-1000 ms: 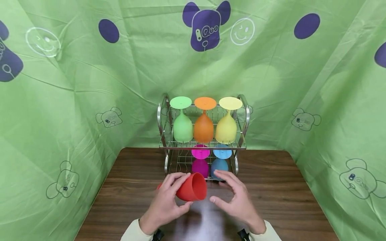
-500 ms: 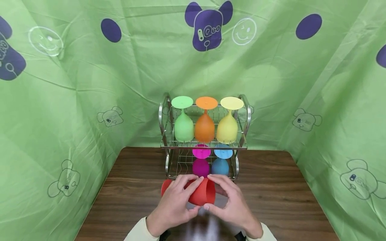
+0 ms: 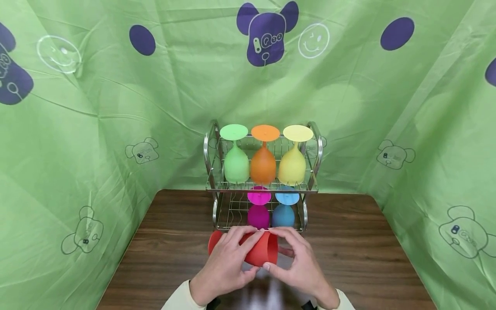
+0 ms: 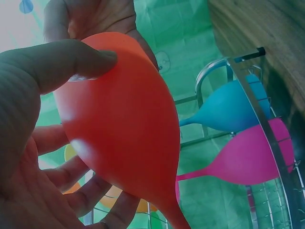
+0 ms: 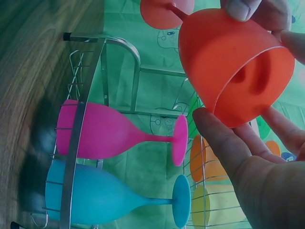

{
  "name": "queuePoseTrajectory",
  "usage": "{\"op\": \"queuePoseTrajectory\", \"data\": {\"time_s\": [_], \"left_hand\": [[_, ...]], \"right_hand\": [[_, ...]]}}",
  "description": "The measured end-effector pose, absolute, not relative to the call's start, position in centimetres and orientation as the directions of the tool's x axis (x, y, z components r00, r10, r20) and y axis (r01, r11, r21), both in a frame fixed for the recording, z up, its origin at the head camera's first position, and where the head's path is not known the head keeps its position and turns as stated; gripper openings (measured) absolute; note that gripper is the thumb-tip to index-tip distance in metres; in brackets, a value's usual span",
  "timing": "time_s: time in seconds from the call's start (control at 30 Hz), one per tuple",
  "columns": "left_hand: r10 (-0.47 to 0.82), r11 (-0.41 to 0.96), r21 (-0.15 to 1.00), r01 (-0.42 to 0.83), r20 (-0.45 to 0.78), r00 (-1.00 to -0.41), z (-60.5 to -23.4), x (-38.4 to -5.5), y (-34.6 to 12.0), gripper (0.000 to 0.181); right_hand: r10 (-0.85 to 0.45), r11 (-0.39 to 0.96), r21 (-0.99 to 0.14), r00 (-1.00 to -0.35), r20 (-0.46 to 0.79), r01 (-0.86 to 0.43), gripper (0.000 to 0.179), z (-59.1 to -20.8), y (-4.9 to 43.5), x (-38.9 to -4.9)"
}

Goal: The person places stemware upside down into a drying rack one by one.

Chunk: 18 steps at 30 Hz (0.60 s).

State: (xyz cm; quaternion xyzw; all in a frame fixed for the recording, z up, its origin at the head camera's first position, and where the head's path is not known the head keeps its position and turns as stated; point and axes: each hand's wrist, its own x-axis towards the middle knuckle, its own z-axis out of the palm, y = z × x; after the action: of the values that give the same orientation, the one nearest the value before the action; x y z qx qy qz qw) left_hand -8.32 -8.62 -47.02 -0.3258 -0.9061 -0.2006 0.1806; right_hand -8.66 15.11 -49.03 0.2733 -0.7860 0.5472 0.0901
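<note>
A red goblet [image 3: 260, 252] lies sideways in the air in front of the rack, its foot to the left and its mouth to the right. My left hand [image 3: 224, 265] grips it around the bowl, thumb on the near side, as the left wrist view shows. At the mouth end, my right hand [image 3: 304, 262] holds the rim between thumb and fingers. Both hands' fingertips nearly meet on top of the bowl. Looking into the red bowl [image 5: 224, 52] from the right wrist, I see dark shadows inside.
Behind the hands stands a two-tier metal dish rack [image 3: 261, 190]. Upside down on its upper tier are a green goblet [image 3: 236, 165], an orange goblet [image 3: 263, 167] and a yellow goblet [image 3: 292, 168]. Below are a magenta goblet [image 3: 258, 216] and a blue goblet [image 3: 283, 215]. The table [image 3: 348, 241] is brown wood.
The left hand has carried the red goblet slightly right and down. My right hand, apart from it a second ago, has come in and taken hold of the rim. Little moves in the last half second.
</note>
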Motion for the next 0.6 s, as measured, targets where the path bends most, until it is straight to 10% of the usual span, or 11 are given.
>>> {"op": "queuePoseTrajectory", "data": {"time_s": [0.6], "left_hand": [[0.407,0.607,0.387,0.695,0.599,-0.689,-46.5,-7.96,-8.33,0.094]], "right_hand": [[-0.247,0.193,-0.844,-0.857,0.453,-0.501,0.068,-48.74,15.55,-8.81]]}}
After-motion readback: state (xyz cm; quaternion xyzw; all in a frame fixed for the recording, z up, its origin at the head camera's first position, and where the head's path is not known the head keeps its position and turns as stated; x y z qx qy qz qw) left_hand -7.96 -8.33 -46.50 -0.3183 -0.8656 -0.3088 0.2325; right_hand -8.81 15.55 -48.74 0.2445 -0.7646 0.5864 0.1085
